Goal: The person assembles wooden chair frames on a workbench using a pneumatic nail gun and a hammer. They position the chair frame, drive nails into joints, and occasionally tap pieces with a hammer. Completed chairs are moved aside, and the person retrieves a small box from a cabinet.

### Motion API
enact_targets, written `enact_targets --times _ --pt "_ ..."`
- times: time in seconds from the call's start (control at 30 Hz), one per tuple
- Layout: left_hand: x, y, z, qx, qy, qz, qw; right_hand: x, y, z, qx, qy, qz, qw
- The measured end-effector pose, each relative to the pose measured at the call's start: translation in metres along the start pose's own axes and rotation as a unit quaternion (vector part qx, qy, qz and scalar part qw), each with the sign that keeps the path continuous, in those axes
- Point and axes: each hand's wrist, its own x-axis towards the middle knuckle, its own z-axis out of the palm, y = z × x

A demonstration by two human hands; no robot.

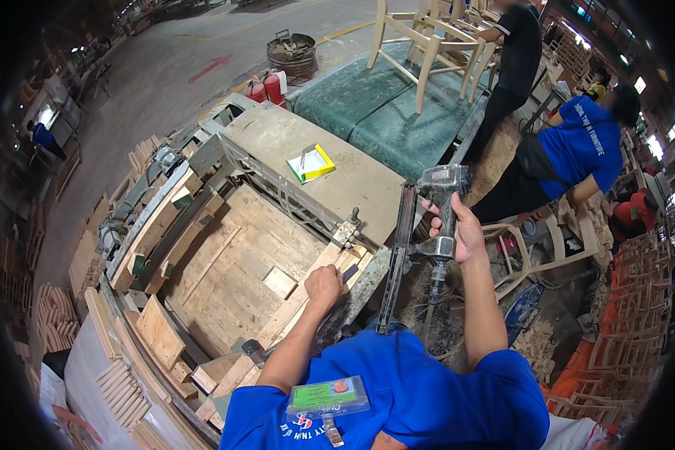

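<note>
My right hand (463, 231) is wrapped round the handle of a pneumatic nail gun (445, 180), held up at the right of the work table. Its long dark magazine (399, 259) hangs down toward my chest, and an air hose fitting (437, 277) shows at the handle's lower end. My left hand (324, 286) is closed in a fist over a pale wooden rail (295, 306) at the table's near right edge. A short dark bar (350, 272) shows just beside its knuckles; whether the fingers grip it is hidden.
Beyond the wooden work bed (240, 262) lie a flat panel (337, 169) with a yellow-green card and a green-covered table (382, 105) bearing chair frames (427, 64). Two co-workers (589, 142) stand at the right. Fire extinguishers (274, 88) and a drum (292, 58) stand farther off.
</note>
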Motion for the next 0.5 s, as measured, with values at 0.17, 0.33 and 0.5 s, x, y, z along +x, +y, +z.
enact_targets --times 0.17,0.33,0.5 --pt "0.002 -0.005 0.006 -0.001 0.002 0.009 1.000 0.001 -0.001 0.004 -0.022 -0.006 -0.011 1.000" --pt "0.000 -0.008 0.001 -0.023 -0.007 0.006 1.000 0.002 0.001 0.023 -0.067 -0.010 -0.021 0.997" --pt "0.018 0.021 -0.025 -0.300 0.045 0.014 0.953 0.001 0.003 0.030 -0.106 -0.008 -0.028 0.994"
